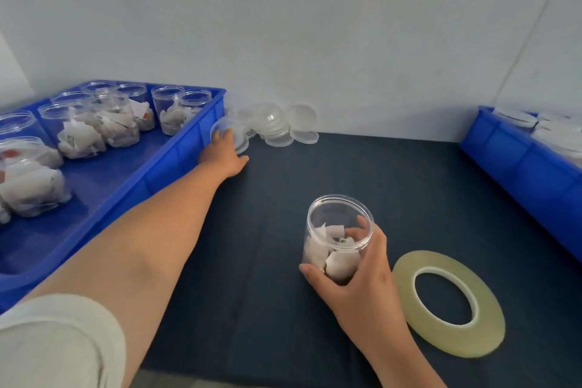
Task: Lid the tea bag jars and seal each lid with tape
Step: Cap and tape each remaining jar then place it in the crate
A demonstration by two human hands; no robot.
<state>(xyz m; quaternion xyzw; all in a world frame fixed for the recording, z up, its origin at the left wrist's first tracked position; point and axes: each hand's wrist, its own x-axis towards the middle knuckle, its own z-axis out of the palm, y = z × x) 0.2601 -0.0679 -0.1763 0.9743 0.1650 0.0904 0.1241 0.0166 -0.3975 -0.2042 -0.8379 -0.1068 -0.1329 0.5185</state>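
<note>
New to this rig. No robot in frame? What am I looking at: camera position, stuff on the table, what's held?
No robot: a person's two bare hands, filmed by one head-worn camera looking down. The right hand grips an unlidded clear plastic jar of tea bags over the dark blue mat. The left hand reaches a clear round lid beside the blue plastic tray of open jars; whether it grips is unclear. More spare lids lie by the wall; a flat roll of yellowish clear tape lies right of the jar.

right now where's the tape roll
In the head view the tape roll lies flat on the dark mat at lower right, just right of the right hand that grips the jar.
</note>
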